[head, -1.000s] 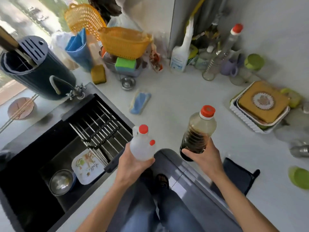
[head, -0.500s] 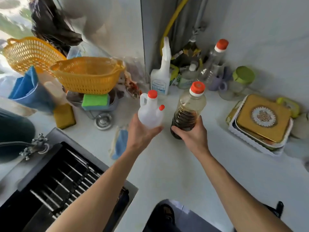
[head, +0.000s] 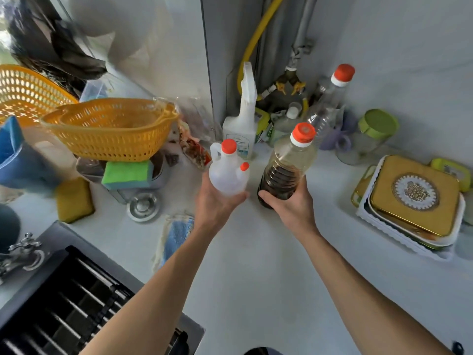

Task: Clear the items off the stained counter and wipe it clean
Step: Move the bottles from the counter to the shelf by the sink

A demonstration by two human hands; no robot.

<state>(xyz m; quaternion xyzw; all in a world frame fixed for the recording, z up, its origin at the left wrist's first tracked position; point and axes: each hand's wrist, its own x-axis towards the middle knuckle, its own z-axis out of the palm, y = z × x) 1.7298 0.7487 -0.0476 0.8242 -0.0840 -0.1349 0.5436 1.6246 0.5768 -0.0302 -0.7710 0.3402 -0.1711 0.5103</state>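
The left hand (head: 217, 201) grips a white plastic jug (head: 227, 172) with red caps; the right hand (head: 289, 201) has its fingers curled round a dark-sauce bottle (head: 286, 165), both held above the white surface (head: 256, 252). A spray bottle (head: 243, 119) stands behind; bare room lies nearer.

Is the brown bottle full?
No, partly full: in the brown bottle, held by the right hand, dark liquid fills only the lower part.

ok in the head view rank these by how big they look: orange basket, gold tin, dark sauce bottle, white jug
1. orange basket
2. gold tin
3. dark sauce bottle
4. white jug
Tin and bottle look close, and the bottle is partly hidden by the right hand.
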